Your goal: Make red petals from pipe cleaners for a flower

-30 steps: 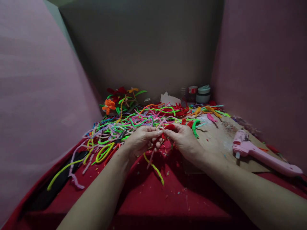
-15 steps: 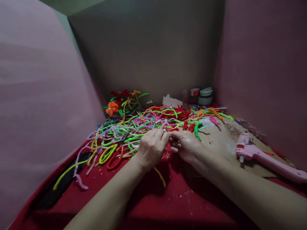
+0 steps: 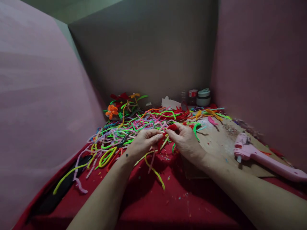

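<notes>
Both hands meet over the front of a heap of coloured pipe cleaners point(image 3: 134, 127). Between my left hand point(image 3: 145, 142) and my right hand point(image 3: 185, 140) is a red pipe cleaner point(image 3: 172, 127), pinched by the fingertips of each. Part of it shows above the right thumb, and a red piece hangs below the left fingers. Its exact shape is partly hidden by the fingers. Yellow-and-red-handled scissors point(image 3: 107, 157) lie in the heap left of my left hand. Below the hands, a yellow pipe cleaner point(image 3: 157, 174) trails over the red cloth point(image 3: 148, 204).
At right, a pink glue gun point(image 3: 254, 153) rests on a cardboard sheet point(image 3: 220, 140). Pipe-cleaner flowers point(image 3: 112, 111) stand at the back left. A lidded container point(image 3: 203, 97) and a red-labelled cup point(image 3: 192, 93) are at the back. Pink walls point(image 3: 261, 64) rise on both sides.
My hands have turned and drawn slightly apart at the fingertips, so the red pipe cleaner now shows between them. The view has shifted slightly.
</notes>
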Demonstrator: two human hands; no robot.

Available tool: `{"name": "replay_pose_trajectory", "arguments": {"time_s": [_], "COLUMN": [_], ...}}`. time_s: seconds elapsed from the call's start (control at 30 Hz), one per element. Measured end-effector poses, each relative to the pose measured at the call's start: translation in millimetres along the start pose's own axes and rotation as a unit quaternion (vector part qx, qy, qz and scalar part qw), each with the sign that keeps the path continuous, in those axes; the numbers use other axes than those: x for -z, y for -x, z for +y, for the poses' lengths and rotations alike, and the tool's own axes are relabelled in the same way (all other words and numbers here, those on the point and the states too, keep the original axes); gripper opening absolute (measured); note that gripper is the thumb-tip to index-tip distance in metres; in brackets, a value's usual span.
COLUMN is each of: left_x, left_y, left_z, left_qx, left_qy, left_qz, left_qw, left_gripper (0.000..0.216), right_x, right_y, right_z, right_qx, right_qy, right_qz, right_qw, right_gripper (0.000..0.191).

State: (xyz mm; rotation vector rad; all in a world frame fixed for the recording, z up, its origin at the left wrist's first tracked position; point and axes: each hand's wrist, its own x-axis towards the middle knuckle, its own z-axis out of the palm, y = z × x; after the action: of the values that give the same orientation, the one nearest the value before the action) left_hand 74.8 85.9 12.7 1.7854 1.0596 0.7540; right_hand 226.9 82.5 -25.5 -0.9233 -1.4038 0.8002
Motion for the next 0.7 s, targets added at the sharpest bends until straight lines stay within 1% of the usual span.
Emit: {"name": "replay_pose_trajectory", "arguments": {"time_s": [0.1,0.17,0.27,0.37,0.4,0.43,0.47,0.5,0.53,0.57,0.6,0.63,0.67,0.7], "left_x": [-4,-7,-8,-10,-12,-15,-18,-22,-25,-28,-30,-31,-31,-31], "left_y": [0,0,-2,-2,-1,-1,0,0,1,1,1,1,1,1], "left_z": [-2,-3,-5,-6,-8,-10,-12,-16,-19,-23,-27,-30,-32,-34], "left_qx": [0.015,0.015,0.016,0.026,0.015,-0.009,-0.041,-0.079,-0.116,-0.148,-0.17,-0.185,-0.196,-0.203], "left_qy": [0.045,0.054,0.038,0.023,-0.003,-0.05,-0.117,-0.198,-0.283,-0.36,-0.423,-0.468,-0.496,-0.511], "left_qz": [-0.009,-0.004,0.021,0.019,0.028,0.053,0.09,0.131,0.166,0.186,0.191,0.182,0.169,0.156], "left_qw": [0.999,0.998,0.999,0.999,0.999,0.997,0.988,0.968,0.938,0.902,0.869,0.845,0.829,0.82], "left_gripper": [0.026,0.023,0.019,0.018,0.018,0.016,0.015,0.015,0.014,0.015,0.016,0.018,0.02,0.022], "right_x": [0,1,2,1,1,1,0,-1,-1,-2,-2,-3,-3,-3], "right_y": [-1,-1,0,1,1,2,2,3,3,3,3,3,2,2], "right_z": [3,2,-2,-5,-5,-4,-2,-1,1,3,5,6,7,8], "right_qx": [0.007,0.002,-0.02,-0.048,-0.051,-0.051,-0.051,-0.054,-0.06,-0.072,-0.088,-0.105,-0.122,-0.137], "right_qy": [0.018,0.017,-0.009,-0.047,-0.049,-0.045,-0.039,-0.034,-0.034,-0.043,-0.062,-0.088,-0.114,-0.135], "right_qz": [0.012,0.019,0.009,-0.018,-0.017,-0.008,0.005,0.021,0.035,0.045,0.051,0.053,0.053,0.053], "right_qw": [1.0,1.0,1.0,0.998,0.997,0.998,0.998,0.998,0.997,0.995,0.993,0.989,0.985,0.98], "right_gripper": [0.013,0.013,0.012,0.014,0.014,0.015,0.015,0.015,0.015,0.015,0.015,0.016,0.017,0.017]}}
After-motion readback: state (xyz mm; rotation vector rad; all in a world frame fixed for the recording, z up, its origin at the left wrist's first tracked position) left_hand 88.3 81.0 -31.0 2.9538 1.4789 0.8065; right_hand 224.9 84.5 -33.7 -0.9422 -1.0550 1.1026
